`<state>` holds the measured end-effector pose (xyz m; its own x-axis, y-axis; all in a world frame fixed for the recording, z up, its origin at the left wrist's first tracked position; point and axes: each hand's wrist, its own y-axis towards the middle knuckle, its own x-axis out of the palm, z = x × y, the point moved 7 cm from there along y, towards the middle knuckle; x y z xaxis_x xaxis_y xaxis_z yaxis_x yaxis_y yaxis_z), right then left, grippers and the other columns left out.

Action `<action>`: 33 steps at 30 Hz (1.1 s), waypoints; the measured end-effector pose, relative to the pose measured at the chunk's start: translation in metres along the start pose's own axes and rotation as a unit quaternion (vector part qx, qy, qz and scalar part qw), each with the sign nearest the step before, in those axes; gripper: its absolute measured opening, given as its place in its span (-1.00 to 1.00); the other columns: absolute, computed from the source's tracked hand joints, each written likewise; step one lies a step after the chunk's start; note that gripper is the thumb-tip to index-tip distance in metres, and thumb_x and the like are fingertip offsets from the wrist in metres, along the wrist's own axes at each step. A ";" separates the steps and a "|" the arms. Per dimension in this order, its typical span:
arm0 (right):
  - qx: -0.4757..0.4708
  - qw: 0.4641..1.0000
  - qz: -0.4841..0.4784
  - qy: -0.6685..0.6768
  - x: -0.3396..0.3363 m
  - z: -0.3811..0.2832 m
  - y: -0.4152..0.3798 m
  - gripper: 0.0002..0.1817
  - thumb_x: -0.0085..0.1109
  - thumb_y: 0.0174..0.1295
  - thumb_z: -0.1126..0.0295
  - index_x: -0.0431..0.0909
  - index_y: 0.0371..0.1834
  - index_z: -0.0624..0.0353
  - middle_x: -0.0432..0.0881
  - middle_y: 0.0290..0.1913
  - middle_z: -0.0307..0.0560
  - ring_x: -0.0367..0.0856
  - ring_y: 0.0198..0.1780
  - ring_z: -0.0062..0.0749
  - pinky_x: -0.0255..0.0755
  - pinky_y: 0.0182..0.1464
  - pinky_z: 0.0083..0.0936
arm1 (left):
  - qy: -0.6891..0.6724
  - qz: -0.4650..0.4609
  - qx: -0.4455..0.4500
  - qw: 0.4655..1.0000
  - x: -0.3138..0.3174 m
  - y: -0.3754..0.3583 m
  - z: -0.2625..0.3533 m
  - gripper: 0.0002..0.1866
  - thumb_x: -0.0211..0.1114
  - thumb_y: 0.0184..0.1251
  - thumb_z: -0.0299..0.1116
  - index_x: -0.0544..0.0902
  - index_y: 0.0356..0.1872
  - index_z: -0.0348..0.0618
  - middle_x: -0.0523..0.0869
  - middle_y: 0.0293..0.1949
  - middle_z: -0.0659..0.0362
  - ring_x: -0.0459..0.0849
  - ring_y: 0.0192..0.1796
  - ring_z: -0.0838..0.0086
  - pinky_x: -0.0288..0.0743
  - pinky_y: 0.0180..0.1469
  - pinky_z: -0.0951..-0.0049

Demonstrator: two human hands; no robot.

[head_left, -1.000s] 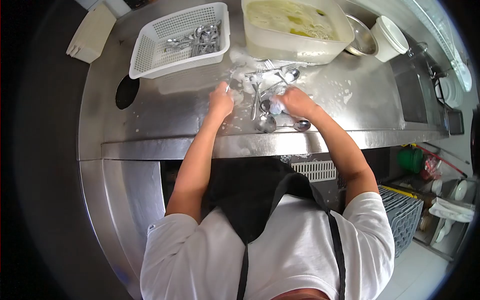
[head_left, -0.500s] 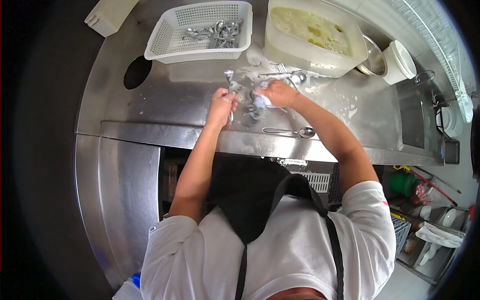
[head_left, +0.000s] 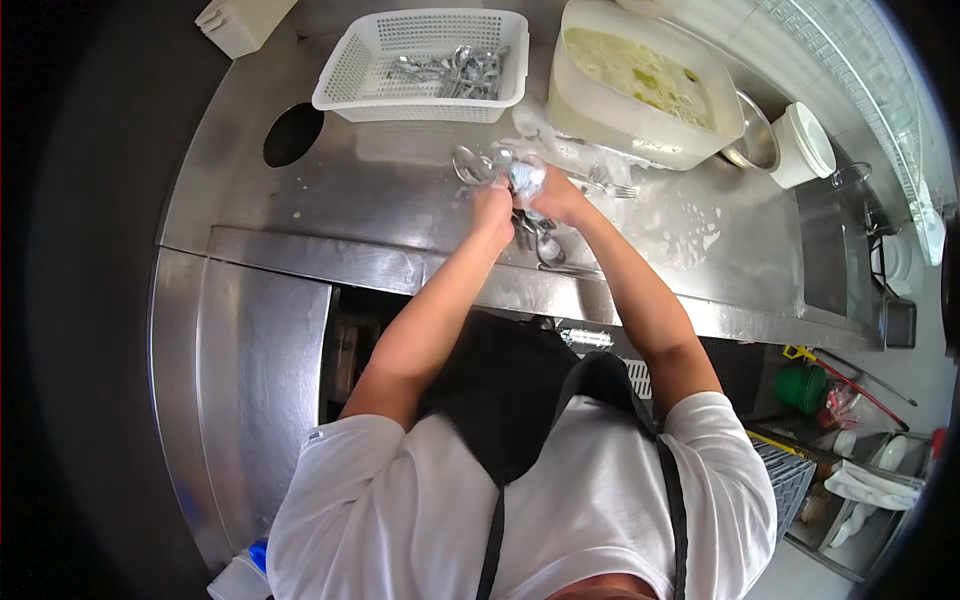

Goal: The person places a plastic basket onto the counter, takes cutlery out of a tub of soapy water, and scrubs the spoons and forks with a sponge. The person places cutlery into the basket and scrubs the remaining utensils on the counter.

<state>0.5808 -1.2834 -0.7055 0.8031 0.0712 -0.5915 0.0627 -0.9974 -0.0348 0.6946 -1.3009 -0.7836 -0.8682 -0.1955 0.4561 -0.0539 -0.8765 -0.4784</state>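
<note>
My left hand (head_left: 494,208) is closed on cutlery; a spoon (head_left: 466,165) sticks out beyond its fingers, with more metal close by. Against it, my right hand (head_left: 556,195) grips a soapy white-and-blue scrubbing pad (head_left: 527,178). The two hands nearly touch, and the fingers partly hide what lies between them. Just below, several loose pieces of cutlery lie on the steel counter, among them a spoon (head_left: 549,248). To the right of my right hand, a fork (head_left: 622,190) rests in suds.
A white perforated basket (head_left: 420,112) with cutlery stands at the back. Beside it is a large plastic tub (head_left: 640,145) of cloudy, foamy water. A steel bowl (head_left: 757,135) and a white bucket (head_left: 805,150) stand to the right. A round dark hole (head_left: 293,135) opens in the counter at left.
My left hand has moved right, up against the pad in my right hand. The single upright piece it held has given way to a spoon pointing up and left. The view has shifted slightly.
</note>
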 end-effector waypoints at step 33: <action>0.140 0.925 0.251 -0.248 -0.063 0.078 0.038 -0.63 0.17 0.06 0.48 0.56 0.00 0.15 0.68 -0.26 0.27 0.68 -0.17 0.15 0.54 -0.05 -0.09 | 0.721 -0.214 0.190 0.631 0.033 -0.040 0.027 -0.61 -0.04 0.49 -0.15 0.57 0.05 -0.24 0.71 -0.18 -0.20 0.66 -0.06 -0.14 0.48 -0.01 -0.05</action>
<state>0.4867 -1.3261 -0.7324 0.3148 -0.3448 -0.8843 -0.4553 -0.8723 0.1781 0.6819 -1.2842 -0.7293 -0.3751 0.4588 -0.8055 -0.5519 -0.8087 -0.2036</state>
